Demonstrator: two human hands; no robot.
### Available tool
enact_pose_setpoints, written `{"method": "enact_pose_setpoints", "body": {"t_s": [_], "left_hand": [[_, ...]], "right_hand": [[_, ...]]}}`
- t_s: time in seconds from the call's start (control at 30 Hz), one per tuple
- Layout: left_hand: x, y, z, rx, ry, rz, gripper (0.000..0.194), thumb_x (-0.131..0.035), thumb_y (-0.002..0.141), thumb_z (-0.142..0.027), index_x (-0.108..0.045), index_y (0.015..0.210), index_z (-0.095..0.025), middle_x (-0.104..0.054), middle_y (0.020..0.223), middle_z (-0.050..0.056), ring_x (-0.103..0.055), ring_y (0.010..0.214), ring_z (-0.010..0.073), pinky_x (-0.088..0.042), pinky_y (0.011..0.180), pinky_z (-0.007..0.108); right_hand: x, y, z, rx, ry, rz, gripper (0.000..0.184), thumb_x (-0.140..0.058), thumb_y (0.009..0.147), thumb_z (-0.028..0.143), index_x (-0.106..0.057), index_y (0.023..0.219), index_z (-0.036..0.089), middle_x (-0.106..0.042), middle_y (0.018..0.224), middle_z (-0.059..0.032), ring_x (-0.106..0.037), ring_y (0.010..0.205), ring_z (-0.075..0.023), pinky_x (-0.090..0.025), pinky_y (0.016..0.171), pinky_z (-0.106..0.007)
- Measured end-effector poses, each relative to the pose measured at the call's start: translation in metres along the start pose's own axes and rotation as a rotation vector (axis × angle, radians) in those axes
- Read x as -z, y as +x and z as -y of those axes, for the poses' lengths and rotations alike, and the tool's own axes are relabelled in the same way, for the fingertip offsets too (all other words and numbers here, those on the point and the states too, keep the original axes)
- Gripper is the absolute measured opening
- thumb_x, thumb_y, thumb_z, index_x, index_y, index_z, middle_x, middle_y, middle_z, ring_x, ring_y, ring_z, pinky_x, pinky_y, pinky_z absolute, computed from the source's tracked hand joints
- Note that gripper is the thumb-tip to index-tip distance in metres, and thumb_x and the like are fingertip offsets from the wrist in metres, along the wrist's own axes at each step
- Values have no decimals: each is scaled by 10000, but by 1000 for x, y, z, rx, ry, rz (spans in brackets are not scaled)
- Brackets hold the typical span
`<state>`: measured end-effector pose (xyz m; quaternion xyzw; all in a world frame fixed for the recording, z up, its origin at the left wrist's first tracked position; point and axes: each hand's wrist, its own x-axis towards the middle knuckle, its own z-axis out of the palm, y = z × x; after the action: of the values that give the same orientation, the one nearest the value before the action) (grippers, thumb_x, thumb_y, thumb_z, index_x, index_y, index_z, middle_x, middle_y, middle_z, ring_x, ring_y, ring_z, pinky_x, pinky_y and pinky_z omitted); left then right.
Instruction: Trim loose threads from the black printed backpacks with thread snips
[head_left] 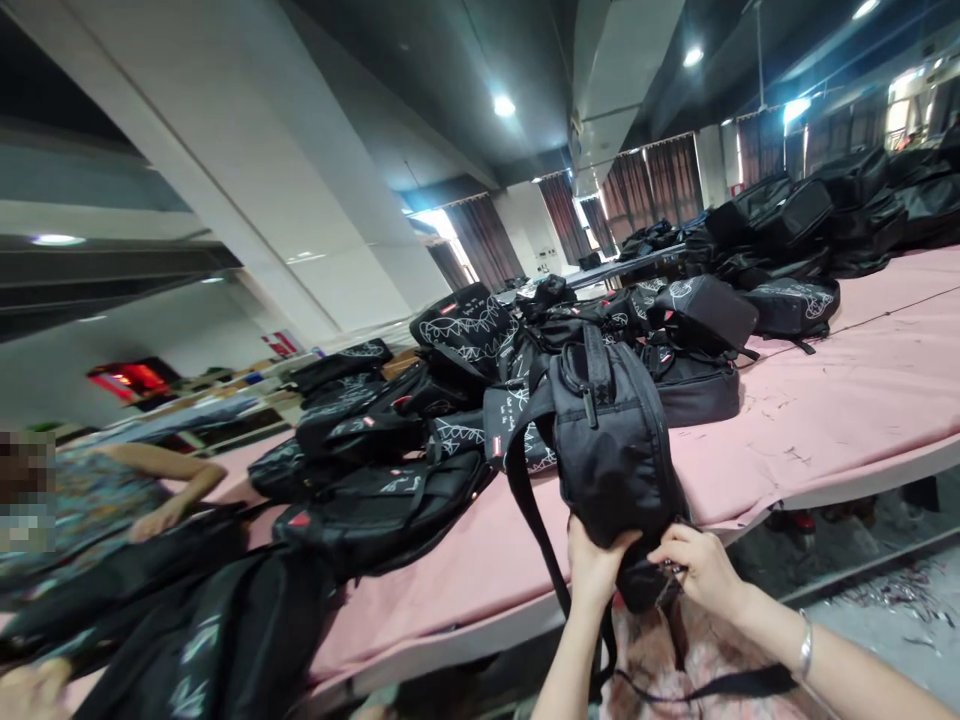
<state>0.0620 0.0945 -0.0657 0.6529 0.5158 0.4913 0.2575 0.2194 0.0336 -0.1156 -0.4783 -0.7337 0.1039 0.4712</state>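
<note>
A black backpack [611,450] stands tilted at the table's near edge, in front of my body, with a zip pocket and a top loop showing. My left hand [596,560] grips its lower end from the left, fingers wrapped against the fabric. At the right side of that same end, my right hand [697,570] is closed in a pinch at the bag's edge. A small dark, partly shiny bit shows at those fingertips, too small to name. One long black strap [529,500] hangs down on the left of the bag.
Black bags with white scribble prints [465,325] crowd the pink-covered table [862,370]. More bags [787,220] are heaped at the back right. On the left, a co-worker's arm [165,490] reaches over a dark bag. Dark scraps [892,600] litter the floor at right.
</note>
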Motion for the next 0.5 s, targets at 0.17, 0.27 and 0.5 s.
{"method": "enact_pose_setpoints", "body": {"t_s": [0.17, 0.27, 0.5], "left_hand": [[-22, 6, -15, 103, 114, -130, 493, -736, 546, -409, -547, 937, -176, -641, 914, 77, -613, 862, 259, -481, 738, 362], [-35, 10, -19, 174, 154, -202, 499, -729, 567, -416, -531, 961, -183, -651, 868, 66, -623, 829, 254, -480, 698, 345], [-36, -2, -10, 81, 138, -134, 531, -728, 563, -467, -541, 969, -181, -639, 971, 87, -607, 922, 259, -486, 771, 352]], "right_hand": [[12, 3, -2, 72, 13, 27, 264, -429, 722, 35, -636, 808, 176, -581, 794, -33, -557, 705, -130, -400, 580, -207], [21, -5, -3, 97, 97, 63, 242, -420, 720, 43, -614, 800, 164, -563, 786, -35, -549, 706, -128, -418, 602, -212], [21, -34, -1, -16, -83, 26, 394, -405, 716, 7, -588, 1016, 183, -581, 976, -72, -579, 833, -145, -456, 673, -226]]}}
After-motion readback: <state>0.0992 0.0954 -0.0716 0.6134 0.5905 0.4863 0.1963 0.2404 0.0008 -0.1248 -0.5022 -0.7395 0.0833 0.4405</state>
